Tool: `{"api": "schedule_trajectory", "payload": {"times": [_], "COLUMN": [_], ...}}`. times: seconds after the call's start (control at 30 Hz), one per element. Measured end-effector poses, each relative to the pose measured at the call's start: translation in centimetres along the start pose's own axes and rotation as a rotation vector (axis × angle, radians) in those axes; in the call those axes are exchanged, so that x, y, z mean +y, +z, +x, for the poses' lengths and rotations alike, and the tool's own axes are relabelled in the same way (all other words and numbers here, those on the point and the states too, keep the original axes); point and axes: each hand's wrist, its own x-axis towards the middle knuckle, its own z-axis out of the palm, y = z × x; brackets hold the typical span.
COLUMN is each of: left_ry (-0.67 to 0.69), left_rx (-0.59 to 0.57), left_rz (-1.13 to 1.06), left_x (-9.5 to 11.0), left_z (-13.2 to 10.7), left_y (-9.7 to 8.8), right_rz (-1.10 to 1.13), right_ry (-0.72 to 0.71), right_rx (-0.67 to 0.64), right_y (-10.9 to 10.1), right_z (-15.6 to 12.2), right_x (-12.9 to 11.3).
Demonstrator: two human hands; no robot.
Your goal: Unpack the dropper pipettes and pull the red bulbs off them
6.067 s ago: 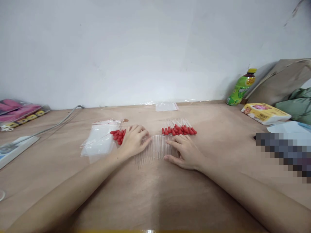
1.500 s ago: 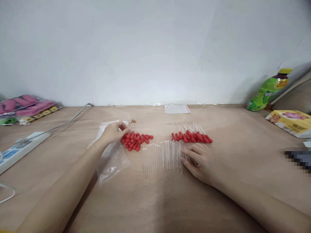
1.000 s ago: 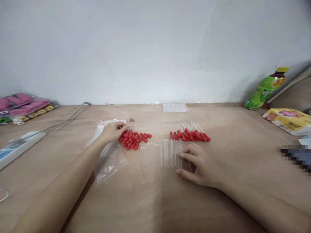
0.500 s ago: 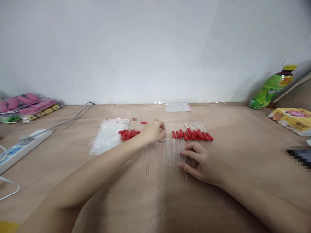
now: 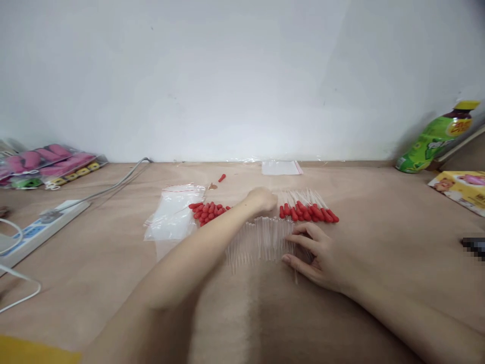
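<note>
A row of thin clear glass tubes (image 5: 261, 240) lies side by side on the table in front of me. Curved around the row's right end is my right hand (image 5: 320, 255), its fingers apart and the tips at the last tubes. My left hand (image 5: 264, 198) is closed above the row, close to the droppers with red rubber bulbs (image 5: 310, 211); its fingertips are hidden, so whatever it may hold does not show. Loose red rubber bulbs (image 5: 210, 211) are heaped left of my left forearm, which partly covers them. A single red bulb (image 5: 222, 178) lies farther back.
Clear zip bags (image 5: 174, 210) lie left of the bulbs, and another bag (image 5: 282, 168) is by the wall. On the left are a power strip (image 5: 45, 227) and bagged pink items (image 5: 53, 159). A green bottle (image 5: 435, 139) and yellow packet (image 5: 460, 189) are on the right.
My left hand has moved right, toward the droppers with red bulbs, and its fingers are now turned out of sight. My right hand stays at the tubes. The view has shifted slightly.
</note>
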Motion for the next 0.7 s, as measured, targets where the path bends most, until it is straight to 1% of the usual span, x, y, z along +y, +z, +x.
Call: {"api": "schedule_trajectory", "payload": {"times": [0.07, 0.13, 0.17, 0.2, 0.27, 0.33, 0.37, 0.4, 0.47, 0.5, 0.6, 0.7], "left_ry": [0.022, 0.088, 0.188, 0.310, 0.532, 0.638, 0.681, 0.711, 0.760, 0.775, 0.789, 0.807], "left_rx": [0.051, 0.140, 0.241, 0.308, 0.385, 0.460, 0.501, 0.544, 0.593, 0.600, 0.553, 0.524], "left_rz": [-0.008, -0.012, -0.002, 0.006, 0.006, 0.015, 0.026, 0.035, 0.050, 0.053, 0.055, 0.039], "left_x": [-1.0, -2.4, -3.2, -4.1, -5.7, -7.1, -7.6, -8.1, -8.6, -8.7, -8.6, -7.9], "left_z": [-1.3, -3.1, -4.2, -5.4, -7.4, -9.1, -9.6, -10.1, -10.5, -10.6, -10.5, -10.5], "left_y": [-1.0, -1.5, -1.5, -1.4, -0.6, 0.5, 1.0, 1.5, 2.2, 2.5, 2.7, 2.9], "right_rz": [-0.006, -0.023, -0.031, -0.035, -0.027, -0.011, -0.012, -0.021, -0.048, -0.058, -0.059, -0.068], "right_ry": [0.007, 0.020, 0.029, 0.039, 0.056, 0.055, 0.046, 0.035, 0.005, -0.013, -0.070, -0.115], "right_rx": [0.031, 0.089, 0.130, 0.176, 0.270, 0.318, 0.306, 0.266, 0.144, 0.083, -0.013, -0.035], "right_y": [0.0, 0.2, 0.3, 0.4, 0.7, 0.7, 0.7, 0.6, 0.3, 0.2, 0.2, 0.6], "right_z": [0.0, 0.1, 0.1, 0.0, 0.0, 0.0, 0.0, 0.0, 0.1, 0.2, 0.3, 0.4], "right_x": [0.0, 0.2, 0.3, 0.5, 0.7, 0.8, 0.8, 0.7, 0.4, 0.4, 0.5, 0.8]}}
